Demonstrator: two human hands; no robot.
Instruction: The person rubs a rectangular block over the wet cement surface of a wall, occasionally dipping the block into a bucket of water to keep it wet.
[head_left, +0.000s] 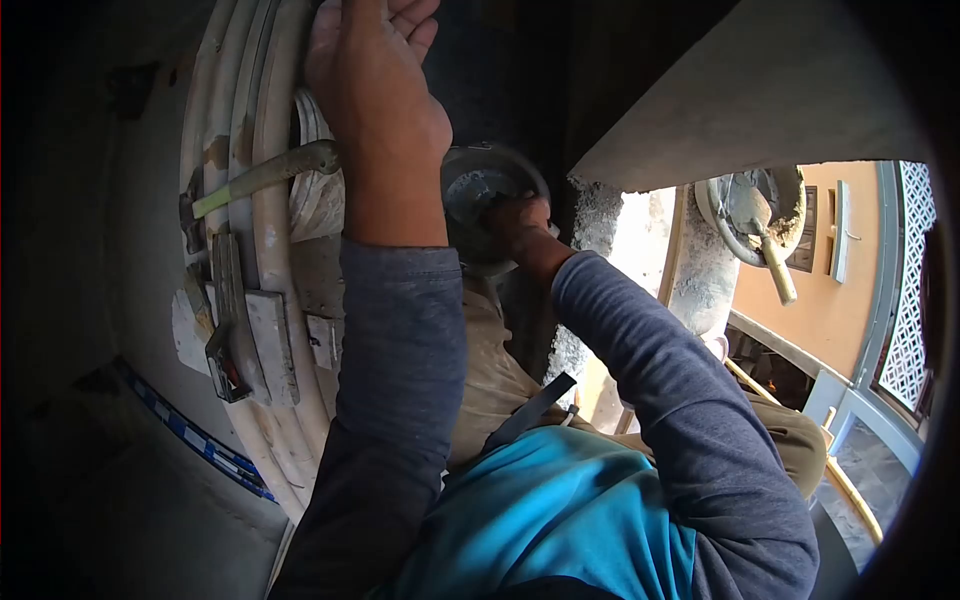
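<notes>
My left hand (375, 45) is raised at the top edge, its palm partly showing and its fingers loosely bent and apart from the thumb; nothing shows in it, though the frame cuts off part. My right hand (522, 215) reaches into a round bucket (535, 172) with grey, wet-looking contents. Its fingers are hidden in the dark of the bucket, so what they hold is unclear. Left of my left forearm lies a hammer (265, 180) with a green and brown handle. At the right, a second bucket (797, 205) has a trowel (772, 250) resting in it.
Long pale pipes (272, 230) run down the left side, with a metal tool (230, 320) on a small board (270, 345). A blue level (190, 430) lies at the lower left. A grey slab (760, 90) slopes overhead at the upper right, near a rough-edged opening.
</notes>
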